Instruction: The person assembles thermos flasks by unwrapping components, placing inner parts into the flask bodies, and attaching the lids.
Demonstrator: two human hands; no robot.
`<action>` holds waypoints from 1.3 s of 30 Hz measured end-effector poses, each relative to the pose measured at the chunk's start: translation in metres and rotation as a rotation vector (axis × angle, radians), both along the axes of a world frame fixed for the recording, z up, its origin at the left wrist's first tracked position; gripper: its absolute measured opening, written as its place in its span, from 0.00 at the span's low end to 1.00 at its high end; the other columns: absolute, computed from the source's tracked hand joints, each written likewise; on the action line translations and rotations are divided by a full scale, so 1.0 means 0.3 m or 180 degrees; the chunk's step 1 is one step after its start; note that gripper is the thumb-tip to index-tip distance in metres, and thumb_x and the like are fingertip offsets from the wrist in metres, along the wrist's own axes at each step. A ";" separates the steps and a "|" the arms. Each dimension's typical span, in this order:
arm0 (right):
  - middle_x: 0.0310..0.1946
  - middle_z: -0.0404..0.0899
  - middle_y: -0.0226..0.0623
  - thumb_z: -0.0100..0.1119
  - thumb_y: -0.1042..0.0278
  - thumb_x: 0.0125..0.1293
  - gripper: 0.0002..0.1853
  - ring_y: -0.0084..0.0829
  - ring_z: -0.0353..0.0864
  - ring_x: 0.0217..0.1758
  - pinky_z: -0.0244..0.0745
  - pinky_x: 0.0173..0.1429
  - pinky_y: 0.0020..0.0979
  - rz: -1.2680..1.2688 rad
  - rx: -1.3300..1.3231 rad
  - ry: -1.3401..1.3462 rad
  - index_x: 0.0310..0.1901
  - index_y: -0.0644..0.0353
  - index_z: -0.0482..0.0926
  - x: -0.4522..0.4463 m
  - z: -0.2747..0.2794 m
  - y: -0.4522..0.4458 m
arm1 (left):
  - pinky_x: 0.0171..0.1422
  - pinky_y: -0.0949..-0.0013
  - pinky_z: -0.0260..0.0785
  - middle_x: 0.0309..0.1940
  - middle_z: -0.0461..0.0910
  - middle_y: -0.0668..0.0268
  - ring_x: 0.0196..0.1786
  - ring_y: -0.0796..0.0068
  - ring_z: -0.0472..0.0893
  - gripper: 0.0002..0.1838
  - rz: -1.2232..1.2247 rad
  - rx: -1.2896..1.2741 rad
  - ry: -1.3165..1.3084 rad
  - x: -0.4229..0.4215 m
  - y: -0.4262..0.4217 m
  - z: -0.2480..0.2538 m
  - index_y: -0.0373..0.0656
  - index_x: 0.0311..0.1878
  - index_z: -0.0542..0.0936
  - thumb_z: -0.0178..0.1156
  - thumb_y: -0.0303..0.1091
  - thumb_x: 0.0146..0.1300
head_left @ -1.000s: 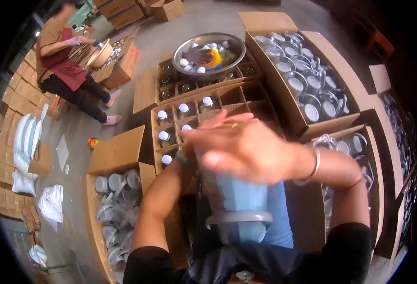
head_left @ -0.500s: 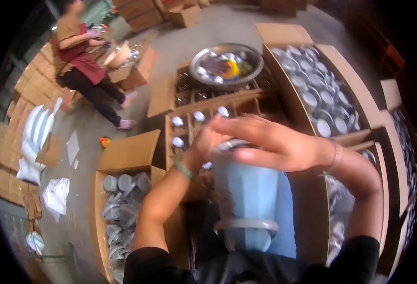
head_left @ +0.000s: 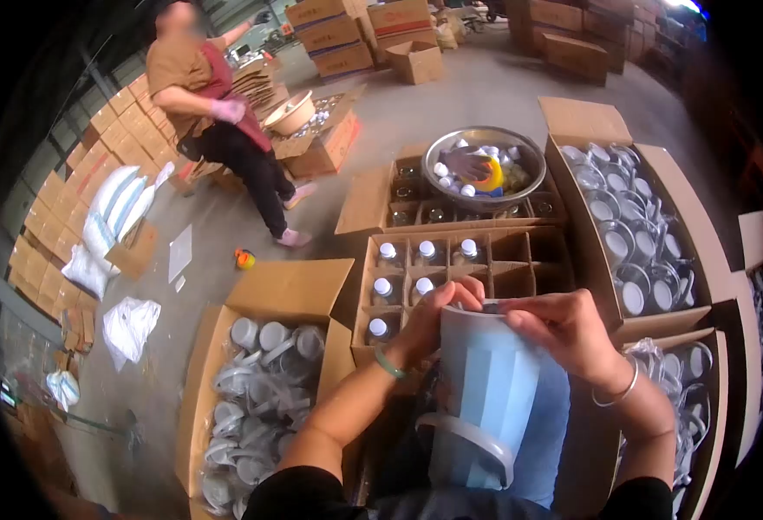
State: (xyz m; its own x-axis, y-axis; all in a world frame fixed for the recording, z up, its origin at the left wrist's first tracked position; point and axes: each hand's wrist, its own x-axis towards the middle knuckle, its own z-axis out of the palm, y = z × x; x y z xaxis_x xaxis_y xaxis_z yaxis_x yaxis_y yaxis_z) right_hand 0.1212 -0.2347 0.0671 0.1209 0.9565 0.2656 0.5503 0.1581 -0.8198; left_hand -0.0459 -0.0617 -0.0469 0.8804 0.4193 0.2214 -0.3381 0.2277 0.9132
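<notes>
A clear faceted jar (head_left: pixel 490 381), bluish where trousers show behind it, stands upright between my hands over my lap. A grey rim runs round its top, and a grey loop handle (head_left: pixel 472 433) hangs slanted across its lower part. My left hand (head_left: pixel 433 325) grips the rim at the left, its fingers bent over the edge. On the other side my right hand (head_left: pixel 568 334) pinches the rim between thumb and fingers. What lies inside the mouth is mostly hidden by fingers.
A divided carton (head_left: pixel 459 227) ahead holds several white-capped bottles (head_left: pixel 388 251). Behind it a metal basin (head_left: pixel 485 204) contains white caps and a glove. Cartons of grey lids with handles stand left (head_left: pixel 251 381) and right (head_left: pixel 633 234). A co-worker (head_left: pixel 217 113) stands at the far left.
My hands have gone from cupping over the jar's top to holding its rim at both sides. The handle has tilted. The co-worker, bent over a carton before, now stands more upright.
</notes>
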 end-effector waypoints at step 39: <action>0.61 0.79 0.39 0.73 0.53 0.60 0.29 0.30 0.80 0.43 0.77 0.52 0.33 0.2599 -0.1894 -0.0531 0.62 0.52 0.80 0.182 0.171 0.165 | 0.84 0.63 0.34 0.82 0.42 0.56 0.82 0.65 0.45 0.39 -0.0509 0.1326 0.0097 0.009 -0.144 0.322 0.40 0.81 0.38 0.45 0.34 0.73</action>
